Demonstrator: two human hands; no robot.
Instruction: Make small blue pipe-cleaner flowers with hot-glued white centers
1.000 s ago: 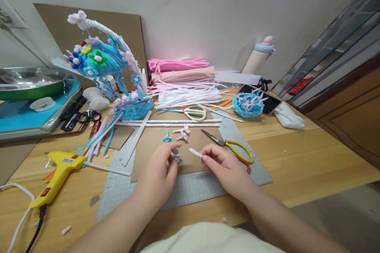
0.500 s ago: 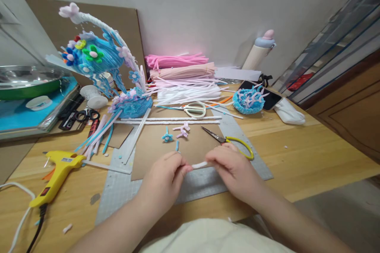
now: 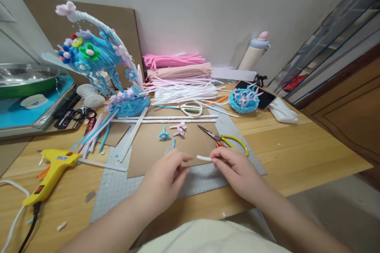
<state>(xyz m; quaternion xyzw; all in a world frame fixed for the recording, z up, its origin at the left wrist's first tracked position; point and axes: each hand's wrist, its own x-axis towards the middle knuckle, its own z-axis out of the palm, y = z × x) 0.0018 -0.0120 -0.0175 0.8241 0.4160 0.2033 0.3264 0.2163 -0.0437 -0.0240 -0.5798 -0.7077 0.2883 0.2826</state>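
My right hand (image 3: 234,170) pinches a short white pipe cleaner piece (image 3: 204,158) by its right end, just above the grey cutting mat (image 3: 118,189). My left hand (image 3: 166,178) is curled next to it, fingers pressed together near the piece's left end; what they hold is hidden. A small blue pipe cleaner bit (image 3: 170,150) shows just beyond the left fingers on the brown cardboard sheet (image 3: 148,154). Small blue and pink flowers (image 3: 172,131) lie further back on the cardboard.
Yellow-handled scissors (image 3: 225,140) lie right of my hands. A yellow glue gun (image 3: 50,170) lies at the left. A blue pipe cleaner sculpture (image 3: 97,63), stacked pipe cleaners (image 3: 181,79), white scissors (image 3: 190,108), a blue basket (image 3: 244,102), a phone and a bottle (image 3: 253,51) stand behind.
The hands met at the white piece half a second ago. Now they are slightly apart, and the left fingers no longer touch its end. The view shifted a little.
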